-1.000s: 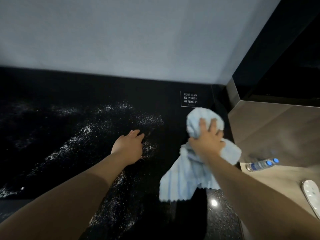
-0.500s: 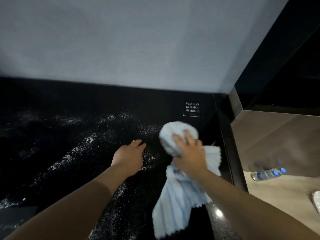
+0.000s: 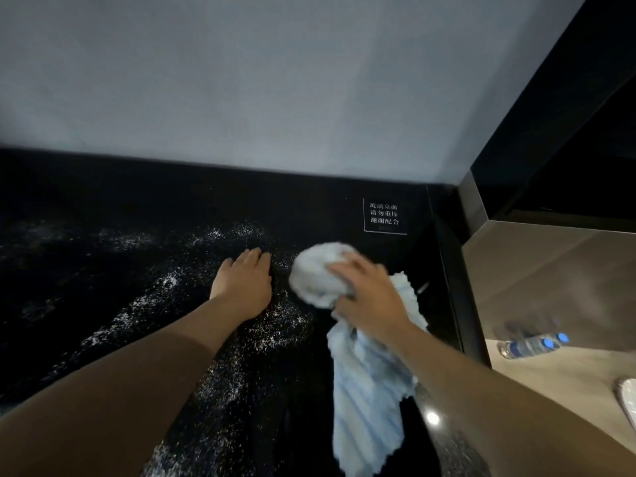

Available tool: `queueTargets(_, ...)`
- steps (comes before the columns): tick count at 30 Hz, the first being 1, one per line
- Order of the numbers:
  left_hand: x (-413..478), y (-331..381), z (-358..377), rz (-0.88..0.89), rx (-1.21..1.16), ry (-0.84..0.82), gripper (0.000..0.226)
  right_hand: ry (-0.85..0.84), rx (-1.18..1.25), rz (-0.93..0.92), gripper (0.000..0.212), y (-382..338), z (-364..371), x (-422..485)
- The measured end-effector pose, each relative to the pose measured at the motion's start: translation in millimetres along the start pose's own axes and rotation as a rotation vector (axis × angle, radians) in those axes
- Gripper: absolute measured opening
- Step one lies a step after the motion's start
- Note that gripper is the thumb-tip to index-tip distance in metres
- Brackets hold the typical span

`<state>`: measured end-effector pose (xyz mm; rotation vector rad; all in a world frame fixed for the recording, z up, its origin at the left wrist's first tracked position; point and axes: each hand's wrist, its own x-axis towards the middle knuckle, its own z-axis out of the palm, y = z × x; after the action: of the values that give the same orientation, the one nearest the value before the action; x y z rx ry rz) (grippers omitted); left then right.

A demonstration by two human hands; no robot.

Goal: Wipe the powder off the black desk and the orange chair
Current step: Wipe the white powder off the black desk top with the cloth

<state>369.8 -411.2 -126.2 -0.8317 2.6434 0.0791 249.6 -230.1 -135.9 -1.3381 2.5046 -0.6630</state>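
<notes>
- Right hand (image 3: 370, 297) grips a bunched light-blue cloth (image 3: 318, 275) on the black desk (image 3: 103, 201), near its far right.
- Left hand (image 3: 242, 285) lies flat, fingers straight, amid white powder (image 3: 275, 325).

From my seat I see two bare forearms, no sleeves anywhere in view (nothing at the wrists either: no watch, band or glove). The left hand (image 3: 242, 287) and right hand (image 3: 370, 297) carry no rings that I can make out
</notes>
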Motion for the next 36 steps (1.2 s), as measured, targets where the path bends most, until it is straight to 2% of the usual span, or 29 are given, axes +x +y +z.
queueTargets(2,9,0,-5,-0.027,-0.029,-0.061,0.051,0.163,-0.021,0.208,0.058,18,-17,25)
queueTargets(5,17,-1,-9,-0.036,-0.068,-0.142,0.05,0.209,-0.079,0.553,0.064,49,-44,66)
queueTargets(8,22,-6,-10,0.021,-0.04,-0.204,0.047,0.172,-0.098,0.656,0.067,67,-54,108)
queueTargets(10,25,-10,-10,0.014,-0.068,-0.228,0.045,0.073,-0.124,0.697,0.067,66,-48,133)
queueTargets(12,27,-10,-11,-0.002,-0.078,-0.239,0.046,0.0,-0.23,0.636,0.068,58,-36,147)
queueTargets(15,26,-9,-20,-0.026,-0.081,-0.145,0.041,0.007,-0.377,0.326,0.064,38,-16,142)
queueTargets(17,27,-10,-24,0.013,-0.049,-0.134,0.039,-0.039,-0.349,0.106,0.06,27,-9,130)
queueTargets(20,27,-16,-16,0.072,0.006,-0.155,0.041,-0.156,-0.124,-0.168,0.051,21,-12,109)
queueTargets(22,24,-18,-11,0.062,0.031,-0.177,0.045,0.03,0.033,-0.114,0.05,32,-24,109)
queueTargets(24,21,-16,-10,0.048,0.034,-0.172,0.05,0.219,-0.077,0.143,0.053,54,-38,125)
queueTargets(26,21,-15,-9,0.077,0.077,-0.168,0.047,0.123,-0.248,0.444,0.057,66,-44,140)
queueTargets(28,24,-17,-8,0.085,0.081,-0.159,0.045,0.025,-0.32,0.52,0.057,60,-34,147)
queueTargets(30,26,-19,-6,0.067,0.036,-0.147,0.046,0.011,-0.386,0.399,0.055,41,-17,139)
queueTargets(32,26,-18,-5,0.062,0.0,-0.126,0.048,0.009,-0.379,0.195,0.052,21,-1,117)
queueTargets(36,20,-17,-2,0.029,-0.039,-0.09,0.054,-0.187,-0.098,-0.153,0.05,-2,0,61)
